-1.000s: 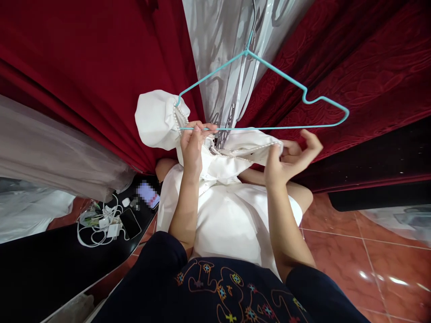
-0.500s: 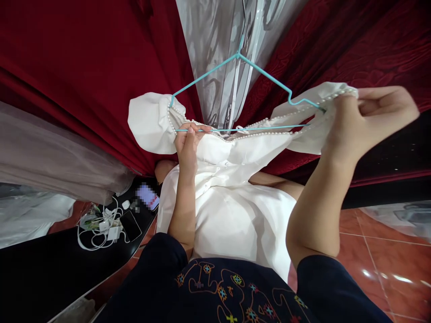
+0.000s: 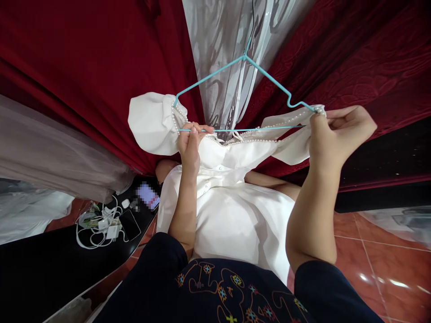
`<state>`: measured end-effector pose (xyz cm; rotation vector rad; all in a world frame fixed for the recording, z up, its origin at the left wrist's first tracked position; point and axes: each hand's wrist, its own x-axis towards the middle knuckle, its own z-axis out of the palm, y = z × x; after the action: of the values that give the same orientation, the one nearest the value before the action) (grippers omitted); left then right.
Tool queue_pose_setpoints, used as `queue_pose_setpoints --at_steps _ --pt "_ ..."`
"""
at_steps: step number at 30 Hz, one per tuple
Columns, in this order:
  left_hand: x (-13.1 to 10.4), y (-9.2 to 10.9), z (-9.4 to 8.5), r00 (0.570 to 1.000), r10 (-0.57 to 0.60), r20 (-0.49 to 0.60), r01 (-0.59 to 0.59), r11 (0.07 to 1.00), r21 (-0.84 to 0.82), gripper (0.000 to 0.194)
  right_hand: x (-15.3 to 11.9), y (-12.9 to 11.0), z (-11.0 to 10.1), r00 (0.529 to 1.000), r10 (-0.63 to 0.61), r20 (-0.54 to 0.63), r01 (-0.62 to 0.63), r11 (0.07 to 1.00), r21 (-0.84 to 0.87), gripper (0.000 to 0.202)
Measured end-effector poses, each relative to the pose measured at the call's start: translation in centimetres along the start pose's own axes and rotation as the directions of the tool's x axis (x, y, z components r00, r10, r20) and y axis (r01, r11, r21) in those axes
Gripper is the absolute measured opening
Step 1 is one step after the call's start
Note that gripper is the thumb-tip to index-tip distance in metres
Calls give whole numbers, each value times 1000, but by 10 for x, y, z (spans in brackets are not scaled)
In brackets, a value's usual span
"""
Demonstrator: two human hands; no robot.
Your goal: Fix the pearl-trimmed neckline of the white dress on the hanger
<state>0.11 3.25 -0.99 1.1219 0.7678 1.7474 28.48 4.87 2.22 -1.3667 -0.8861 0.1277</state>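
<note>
The right hand (image 3: 343, 128) has drawn inward, fingers pinching the edge of the dress (image 3: 232, 215) spread beneath the hanger (image 3: 269, 77), while the left hand (image 3: 191, 146) pinches the bar (image 3: 256, 130); apparently the second sleeve (image 3: 292, 150) needs easing over its end.

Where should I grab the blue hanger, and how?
Probably by its neck, where the hanger's two sloping arms meet. Come from the person's side, since silvery-white material hangs behind it. The neck looks bare: the white dress only covers the ends, the left hand pinches the bottom bar, and the right hand holds the dress.
</note>
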Motion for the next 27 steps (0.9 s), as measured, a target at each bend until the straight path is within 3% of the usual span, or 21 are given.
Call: queue_pose_setpoints --at_steps 9,13,17,19,21,23,27 --pt "1 3 -1 1000 19 -20 -19 1000 -17 46 -30 -33 34 970 -101 223 68 987 148 27" --pt "0 3 -3 1000 30 -8 -31 999 -29 41 -46 -30 21 926 -16 376 -31 992 118 26" --pt "0 -2 -2 1000 6 -6 -7 1000 -20 42 -61 -39 9 909 -65 412 -30 975 220 30" --pt "1 -3 -2 1000 -10 -1 10 1000 -26 41 -74 -43 13 845 -75 529 -55 973 225 29" --pt "0 -2 -1 1000 -22 8 23 999 -32 39 -90 -41 22 745 -50 665 -102 977 188 34" --pt "-1 1 -1 999 -30 20 31 999 -29 37 -105 -34 32 700 -26 714 -138 976 171 36" --pt "-7 10 -1 994 -84 65 85 996 -8 38 -122 -17 41 792 -32 610 -141 962 234 36"
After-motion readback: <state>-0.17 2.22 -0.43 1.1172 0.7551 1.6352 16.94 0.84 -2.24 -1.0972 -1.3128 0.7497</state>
